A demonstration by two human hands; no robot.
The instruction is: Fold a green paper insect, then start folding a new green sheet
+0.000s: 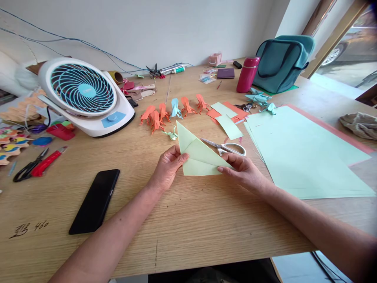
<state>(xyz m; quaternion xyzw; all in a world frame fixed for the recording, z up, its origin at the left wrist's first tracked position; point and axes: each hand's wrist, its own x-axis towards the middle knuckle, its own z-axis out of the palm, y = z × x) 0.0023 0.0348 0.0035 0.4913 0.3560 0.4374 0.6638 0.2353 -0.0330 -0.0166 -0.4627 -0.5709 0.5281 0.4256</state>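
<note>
A pale green folded paper (198, 156), triangular with a point rising to the upper left, lies on the wooden table (182, 220). My left hand (168, 168) pinches its left edge, thumb on top. At the paper's lower right corner my right hand (244, 171) pinches it with thumb and fingers. White-handled scissors (226, 147) lie just behind the paper, next to my right hand.
Orange and blue folded paper figures (173, 110) stand in a row behind. A stack of green sheets (306, 153) lies to the right, a black phone (95, 199) to the left, a white fan (84, 94) at back left, a red bottle (247, 74) and teal bag (282, 61) at back right.
</note>
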